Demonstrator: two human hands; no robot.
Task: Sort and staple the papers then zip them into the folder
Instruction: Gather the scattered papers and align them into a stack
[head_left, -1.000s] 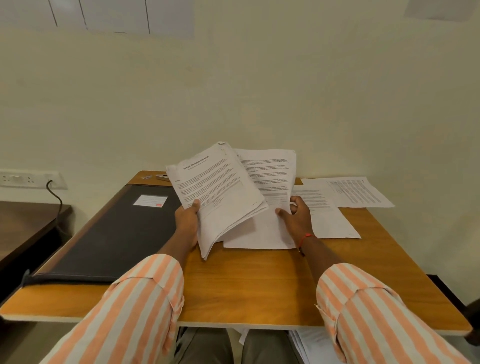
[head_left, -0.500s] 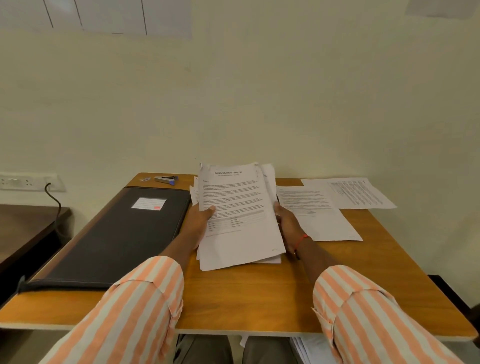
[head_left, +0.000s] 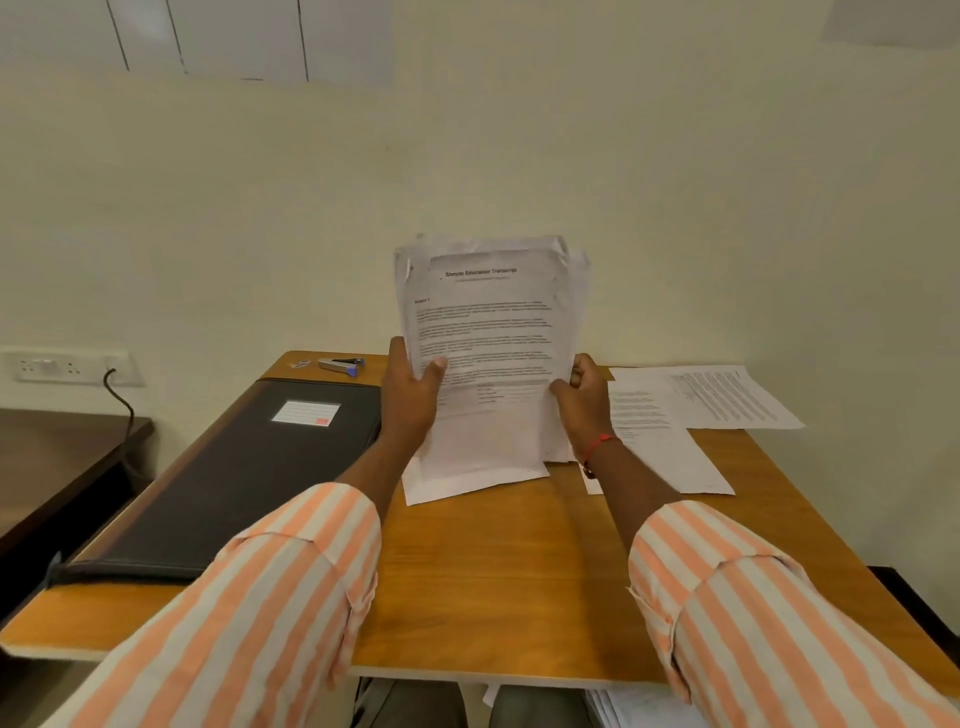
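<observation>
A stack of printed papers (head_left: 491, 332) stands almost upright over the middle of the wooden table (head_left: 498, 582), its bottom edge at the tabletop. My left hand (head_left: 410, 400) grips its left edge and my right hand (head_left: 584, 402) grips its right edge. The sheets are unevenly aligned at the top. A closed black zip folder (head_left: 234, 478) with a white label lies flat on the table's left side. Behind the folder, near the wall, rests a small silver and blue stapler (head_left: 340, 365). Two loose printed sheets (head_left: 727, 397) lie at the right.
A cream wall closes the table's far edge. A wall socket (head_left: 67, 366) with a black cable sits at the left, above a dark side table (head_left: 57, 457). More papers (head_left: 634, 709) show below the table's near edge by my knees. A small clip-like item (head_left: 300, 364) lies near the stapler.
The paper stack went from lying fanned and flat under my hands to being gathered and raised upright between both hands.
</observation>
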